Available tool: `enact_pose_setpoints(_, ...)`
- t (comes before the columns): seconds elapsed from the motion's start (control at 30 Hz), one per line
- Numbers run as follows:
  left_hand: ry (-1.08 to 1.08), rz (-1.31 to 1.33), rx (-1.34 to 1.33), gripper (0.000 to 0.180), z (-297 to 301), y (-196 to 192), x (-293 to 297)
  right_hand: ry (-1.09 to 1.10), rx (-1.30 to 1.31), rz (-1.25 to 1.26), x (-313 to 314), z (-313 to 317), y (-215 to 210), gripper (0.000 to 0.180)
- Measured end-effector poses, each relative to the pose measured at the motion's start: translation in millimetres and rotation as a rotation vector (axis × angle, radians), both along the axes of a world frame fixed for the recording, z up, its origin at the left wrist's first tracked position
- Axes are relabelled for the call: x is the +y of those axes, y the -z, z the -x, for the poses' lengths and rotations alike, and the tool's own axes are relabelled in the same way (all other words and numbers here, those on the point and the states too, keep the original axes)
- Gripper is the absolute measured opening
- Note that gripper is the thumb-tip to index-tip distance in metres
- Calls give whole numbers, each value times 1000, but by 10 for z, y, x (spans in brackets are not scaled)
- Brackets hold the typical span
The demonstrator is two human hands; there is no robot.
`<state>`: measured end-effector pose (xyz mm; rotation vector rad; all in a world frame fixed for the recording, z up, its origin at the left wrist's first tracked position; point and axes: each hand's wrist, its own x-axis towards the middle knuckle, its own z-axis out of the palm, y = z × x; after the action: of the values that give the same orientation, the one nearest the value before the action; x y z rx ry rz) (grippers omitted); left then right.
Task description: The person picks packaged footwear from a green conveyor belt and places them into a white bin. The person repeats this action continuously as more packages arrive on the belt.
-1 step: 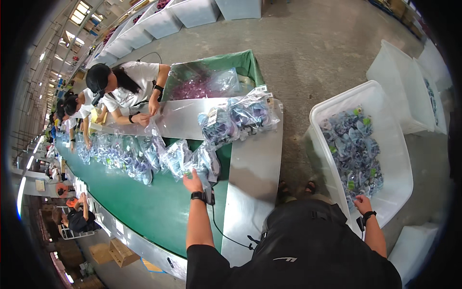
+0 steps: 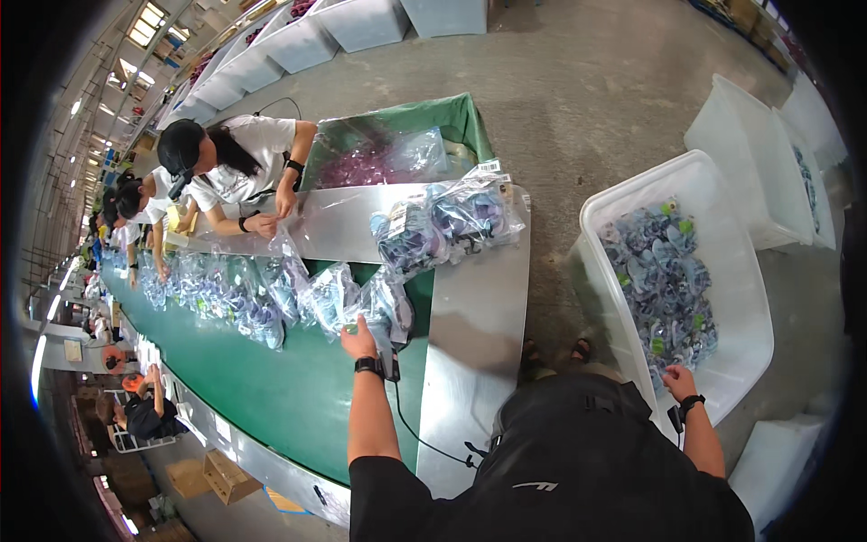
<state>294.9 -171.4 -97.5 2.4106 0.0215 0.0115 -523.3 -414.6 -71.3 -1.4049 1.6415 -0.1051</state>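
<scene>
My left hand (image 2: 359, 341) reaches over the green belt, its fingers closed on the near end of a clear plastic bag (image 2: 386, 303). Inside that bag are pale blue and dark grey things that look like shoes. Lower right, my right hand (image 2: 677, 382) is inside the near end of a white plastic bin (image 2: 742, 339), fingers curled at the edge of a pile of bagged blue-purple items (image 2: 668, 271) with green tags. What those fingers grip is too small to make out. Larger filled bags (image 2: 442, 226) lie on the metal tabletop beyond my left hand.
A row of bagged items (image 2: 217, 294) runs along the green belt (image 2: 271, 388). Across the metal edge, a co-worker (image 2: 244, 163) handles clear film beside a green-lined bin (image 2: 470, 126). More white bins (image 2: 745, 172) stand at right. A cable (image 2: 415, 434) hangs from my left wrist.
</scene>
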Motion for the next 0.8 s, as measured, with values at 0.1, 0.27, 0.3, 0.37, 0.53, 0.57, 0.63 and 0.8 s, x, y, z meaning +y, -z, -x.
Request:
enact_pose_setpoints(0.1,42,208,220,76,-181,180,-5,-62,31,-14,96,-180,-152,36)
enact_pose_setpoints(0.27,85,-316,272,89,77,640,96,-128,88,-63,66,-279,-430,38)
enact_pose_setpoints(0.3,125,-115,362,88,138,671,116,-108,86,-81,41,-286,-459,38)
enact_pose_setpoints(0.37,193,243,559,87,203,632,187,-101,100,-131,-33,-299,-484,38)
enact_pose_setpoints(0.53,76,527,243,80,972,460,210,-225,161,-84,-277,-412,-393,36)
enact_pose_setpoints(0.57,86,489,86,75,1237,389,251,-262,96,-46,-308,-461,-383,36)
enact_pose_setpoints(0.63,186,487,-92,64,1624,187,357,-252,22,-15,-394,-609,-366,35)
enact_pose_setpoints(0.8,349,117,-122,38,2469,-134,593,-447,87,59,-492,-994,-446,36)
